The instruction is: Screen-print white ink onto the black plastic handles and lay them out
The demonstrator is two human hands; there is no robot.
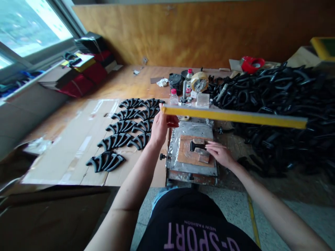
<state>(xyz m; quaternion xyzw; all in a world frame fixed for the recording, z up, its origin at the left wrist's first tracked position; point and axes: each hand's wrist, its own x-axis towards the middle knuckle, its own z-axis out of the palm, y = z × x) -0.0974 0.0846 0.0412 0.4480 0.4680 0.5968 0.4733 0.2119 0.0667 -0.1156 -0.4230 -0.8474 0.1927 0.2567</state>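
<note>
My left hand (160,127) grips the left end of a long yellow frame bar (235,117) that is lifted above a small metal and wood jig plate (193,153). My right hand (220,153) rests on the jig with its fingers laid over a small black plastic part (195,145) seated on the wooden block. Left of the jig, rows of curved black plastic pieces (131,129) lie on flattened cardboard (78,146).
A big heap of black plastic parts (282,111) fills the right of the bench. Bottles, a tape roll (199,81) and a black tub (175,82) stand behind the jig. Red and black packages (83,75) sit by the window at left.
</note>
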